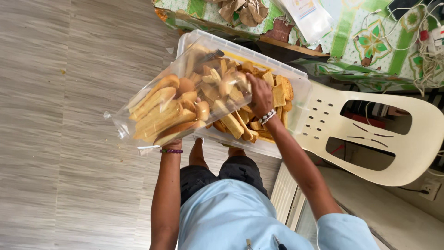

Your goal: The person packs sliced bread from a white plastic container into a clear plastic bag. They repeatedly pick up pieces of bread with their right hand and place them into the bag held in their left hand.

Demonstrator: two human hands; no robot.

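Observation:
My left hand point(172, 144), with a purple bead bracelet at the wrist, holds up a clear plastic bag point(180, 99) from below; the bag hides most of the hand. Golden-brown toasted bread slices point(162, 113) fill the bag. My right hand point(260, 95), wearing a black-and-white bracelet, is at the bag's open mouth over a clear plastic bin point(300, 95), its fingers among the loose bread slices point(236, 125) that lie in the bin. The bag's mouth rests over the bin.
The bin sits on a cream plastic chair point(379, 139). Behind it stands a table with a green floral cloth point(351, 37), holding a clear packet, brown paper scraps and white cables with a power strip point(430, 41). Grey wood-look floor point(64, 115) spreads to the left.

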